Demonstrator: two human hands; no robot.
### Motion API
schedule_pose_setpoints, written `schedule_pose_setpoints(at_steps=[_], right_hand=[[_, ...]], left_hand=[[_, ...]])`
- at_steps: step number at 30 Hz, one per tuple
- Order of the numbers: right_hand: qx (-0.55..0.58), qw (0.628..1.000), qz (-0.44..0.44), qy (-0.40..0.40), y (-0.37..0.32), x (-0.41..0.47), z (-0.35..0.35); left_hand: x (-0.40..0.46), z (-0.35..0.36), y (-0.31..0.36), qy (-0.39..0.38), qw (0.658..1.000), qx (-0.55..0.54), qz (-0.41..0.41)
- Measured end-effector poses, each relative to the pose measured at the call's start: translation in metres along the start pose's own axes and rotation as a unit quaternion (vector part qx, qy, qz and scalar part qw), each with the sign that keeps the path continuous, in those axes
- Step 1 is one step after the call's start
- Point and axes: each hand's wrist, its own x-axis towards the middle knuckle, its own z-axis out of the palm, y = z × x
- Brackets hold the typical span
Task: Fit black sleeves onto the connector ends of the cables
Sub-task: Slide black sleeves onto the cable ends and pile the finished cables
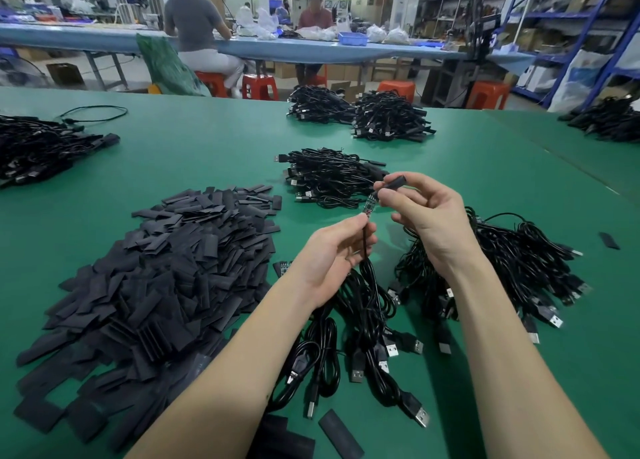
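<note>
My left hand (334, 250) pinches a black cable (364, 247) just below its small circuit-board connector end (370, 205), holding it upright over the green table. My right hand (429, 212) holds a black sleeve (394, 182) between thumb and forefinger, right at the top of that connector end. The sleeve sits tilted, its mouth touching or just over the board tip. The cable hangs down into a loose bunch of USB cables (367, 327) below my hands.
A big heap of flat black sleeves (166, 275) lies at the left. Cable bundles lie ahead (329, 178), to the right (519, 268), far left (38, 147) and at the back (384, 115). Loose sleeves (341, 432) lie near the front edge. People sit at a far bench.
</note>
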Motion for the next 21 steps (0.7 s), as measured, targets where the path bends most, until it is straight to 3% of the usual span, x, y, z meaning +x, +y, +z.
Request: schedule_pose_setpoints(at_steps=[7,13,21], right_hand=[[-0.022,0.999,-0.024,-0.033,-0.004,-0.002,-0.01],[0.002,0.997,0.007,-0.08,-0.007,-0.004,-0.028],[-0.097,0.982,-0.004,-0.165,-0.024,0.004,-0.038]], left_hand=[[-0.001,-0.001,0.0,-0.028,0.999,0.013,0.018],[-0.005,-0.002,0.003,-0.069,0.996,0.05,0.019],[-0.006,-0.007,0.006,-0.095,0.994,0.056,0.015]])
